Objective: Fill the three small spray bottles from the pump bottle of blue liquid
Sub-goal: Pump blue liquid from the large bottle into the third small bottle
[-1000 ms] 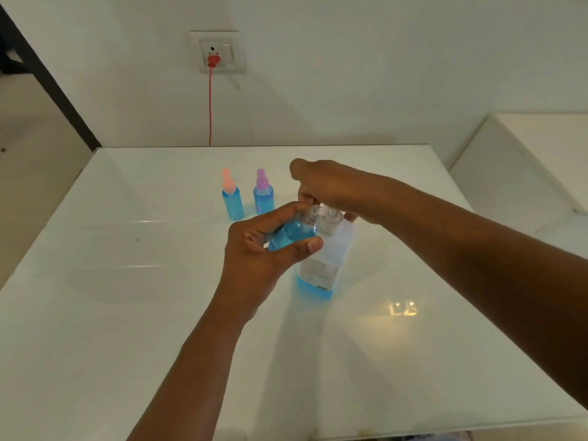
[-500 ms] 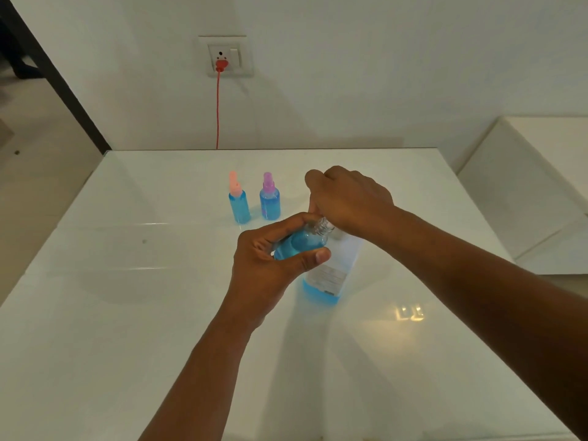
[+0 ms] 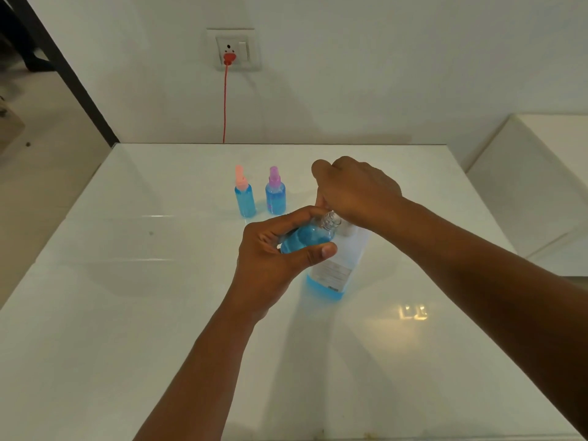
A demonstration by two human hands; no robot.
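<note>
My left hand [image 3: 273, 259] grips a small clear spray bottle [image 3: 307, 238] holding blue liquid, tilted with its open threaded neck up to the right. My right hand [image 3: 356, 190] is curled over the pump head of the tall pump bottle [image 3: 337, 268], right above that neck; the pump head itself is hidden. The pump bottle stands on the table with a little blue liquid at its bottom. Two capped spray bottles full of blue liquid stand behind: one with a pink cap [image 3: 244, 197], one with a purple cap [image 3: 275, 195].
The white glossy table [image 3: 127, 313] meets the wall at the back. A red cord [image 3: 225, 103] hangs from a wall socket [image 3: 234, 49] down behind the table. A white surface [image 3: 541, 186] lies to the right.
My right hand has sunk a little onto the pump head. The left hand keeps the small bottle under it. The view has shifted slightly.
</note>
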